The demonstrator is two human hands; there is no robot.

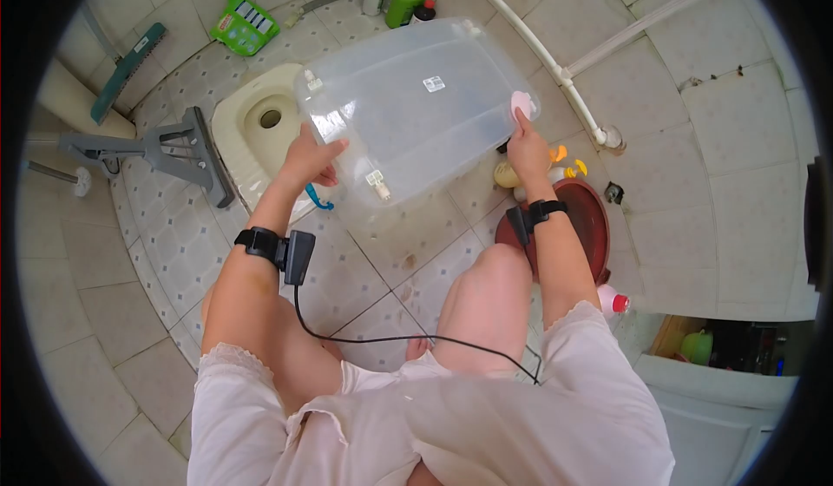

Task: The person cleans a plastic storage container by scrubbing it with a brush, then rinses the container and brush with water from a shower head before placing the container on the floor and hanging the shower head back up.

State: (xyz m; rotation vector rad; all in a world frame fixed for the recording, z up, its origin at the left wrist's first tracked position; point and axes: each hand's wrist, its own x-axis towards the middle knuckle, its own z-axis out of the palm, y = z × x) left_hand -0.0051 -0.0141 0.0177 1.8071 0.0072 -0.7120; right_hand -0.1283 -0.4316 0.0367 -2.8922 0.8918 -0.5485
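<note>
A large translucent plastic box lies bottom up and slightly tilted, with small white casters at its corners. At its left edge is my left hand, thumb and fingers apart, seemingly resting against the side. My right hand is closed on a small pink pad, pressed to the box's right corner. What the pad is made of cannot be made out. Both wrists wear black straps with devices, and a black cable runs from the left one.
A squat toilet lies left of the box, with a grey squeegee mop and green brush beyond. Bottles and a green pouch stand by the back wall. A red basin sits right; a white pipe follows the wall.
</note>
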